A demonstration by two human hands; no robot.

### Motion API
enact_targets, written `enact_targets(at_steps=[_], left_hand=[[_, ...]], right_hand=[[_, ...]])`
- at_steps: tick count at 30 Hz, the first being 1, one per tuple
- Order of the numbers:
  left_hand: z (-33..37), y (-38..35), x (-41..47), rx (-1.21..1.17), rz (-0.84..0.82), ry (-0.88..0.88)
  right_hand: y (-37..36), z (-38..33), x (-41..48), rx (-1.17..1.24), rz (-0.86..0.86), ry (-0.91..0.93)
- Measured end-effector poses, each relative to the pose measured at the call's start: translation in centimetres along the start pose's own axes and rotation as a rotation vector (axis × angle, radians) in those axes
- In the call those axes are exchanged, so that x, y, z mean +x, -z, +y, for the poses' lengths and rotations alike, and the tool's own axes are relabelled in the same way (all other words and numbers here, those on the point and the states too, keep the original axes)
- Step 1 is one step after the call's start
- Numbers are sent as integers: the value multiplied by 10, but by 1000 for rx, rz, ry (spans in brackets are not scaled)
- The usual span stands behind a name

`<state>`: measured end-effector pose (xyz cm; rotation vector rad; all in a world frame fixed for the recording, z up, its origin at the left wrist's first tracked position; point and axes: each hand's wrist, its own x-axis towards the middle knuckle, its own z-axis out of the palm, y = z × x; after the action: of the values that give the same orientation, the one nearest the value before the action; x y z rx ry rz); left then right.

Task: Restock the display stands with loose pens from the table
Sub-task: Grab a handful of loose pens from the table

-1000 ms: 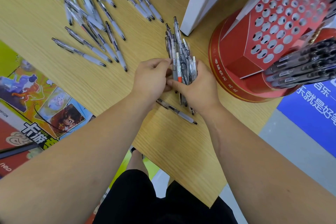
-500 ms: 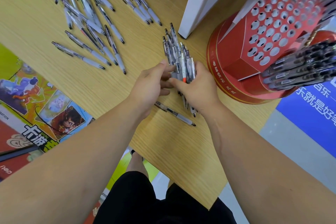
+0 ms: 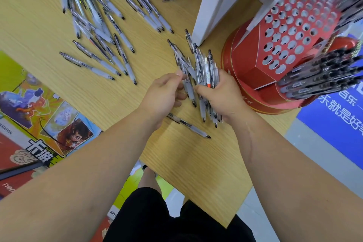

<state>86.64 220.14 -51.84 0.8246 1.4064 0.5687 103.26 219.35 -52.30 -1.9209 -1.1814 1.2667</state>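
Above the wooden table [image 3: 196, 173], right hand [image 3: 222, 98] grips a pen bundle [image 3: 204, 65]; left hand [image 3: 163, 96] pinches one pen [image 3: 185, 82].

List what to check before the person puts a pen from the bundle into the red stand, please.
1. Right hand grips the bundle of pens: ok.
2. Left hand pinches one pen, splayed out from the bundle: ok.
3. Red display stand has empty holes facing the hands: ok.
4. All tips in the bundle point one way: cannot tell, blurred.
5. Stray pen below the hands collected: not ok, it lies on the table.
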Motion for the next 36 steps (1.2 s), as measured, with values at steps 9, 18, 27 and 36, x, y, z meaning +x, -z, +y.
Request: enact_targets(at_steps=[9, 18, 27, 36], left_hand=[[8, -8, -9, 40, 74, -10], [27, -29, -5, -92, 161, -6], [23, -34, 2, -13, 98, 35], [32, 8, 17, -79, 370, -13]], right_hand=[[19, 1, -31, 130, -12, -71], [15, -3, -56, 268, -113, -145], [15, 10, -52, 258, -139, -272], [12, 11, -47, 277, -58, -316]])
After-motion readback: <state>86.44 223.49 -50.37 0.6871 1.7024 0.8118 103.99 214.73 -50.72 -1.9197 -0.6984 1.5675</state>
